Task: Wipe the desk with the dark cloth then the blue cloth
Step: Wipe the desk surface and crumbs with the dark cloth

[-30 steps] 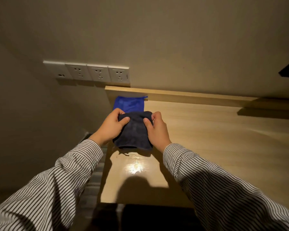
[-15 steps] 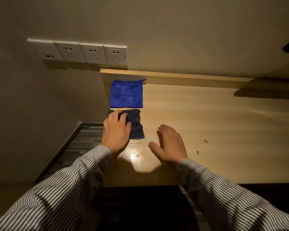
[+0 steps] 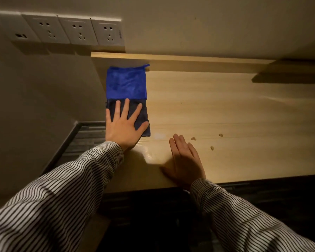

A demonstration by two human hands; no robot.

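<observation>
A folded dark cloth lies flat on the light wooden desk at its left end. My left hand rests on top of it, palm down, fingers spread. Just beyond it, touching its far edge, lies a folded blue cloth by the desk's back ledge. My right hand lies flat on the bare desk near the front edge, fingers together, holding nothing. Both arms wear striped sleeves.
Three small crumbs lie on the desk right of my right hand. A raised wooden ledge runs along the back against the wall. A row of wall sockets sits above the left corner. The floor drops off left of the desk.
Both hands held the dark cloth a second ago. The right hand let go and settled flat on the desk; the left hand laid the cloth down and now presses on it with fingers spread.
</observation>
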